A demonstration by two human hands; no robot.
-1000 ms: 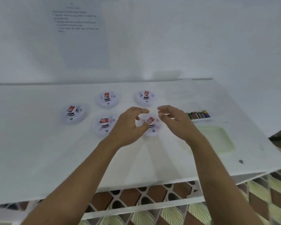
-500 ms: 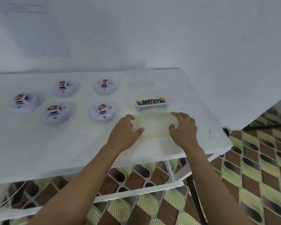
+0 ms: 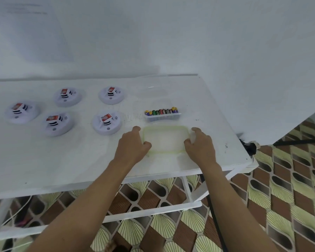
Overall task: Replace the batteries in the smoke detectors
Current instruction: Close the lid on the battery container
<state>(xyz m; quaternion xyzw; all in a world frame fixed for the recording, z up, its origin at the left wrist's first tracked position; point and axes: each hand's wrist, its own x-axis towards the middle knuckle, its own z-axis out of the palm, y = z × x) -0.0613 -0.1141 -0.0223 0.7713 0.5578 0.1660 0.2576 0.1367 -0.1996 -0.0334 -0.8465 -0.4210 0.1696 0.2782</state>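
Several round white smoke detectors lie on the white table [image 3: 62, 160], each with a red-topped battery showing; the nearest detector [image 3: 107, 122] sits left of my hands. A small clear tray of batteries [image 3: 162, 113] stands behind a clear lid with a green rim [image 3: 165, 139]. My left hand [image 3: 131, 146] grips the lid's left edge with curled fingers. My right hand [image 3: 201, 144] grips its right edge.
A barely visible clear container [image 3: 153, 95] stands behind the battery tray. The table's right corner [image 3: 251, 160] is close to my right hand. A black cable [image 3: 215, 215] runs down beside the table leg over the patterned floor. A sheet of paper hangs on the wall.
My hands left the nearest smoke detector and moved right to the green-rimmed lid, then closed on its two sides. The view swung right.
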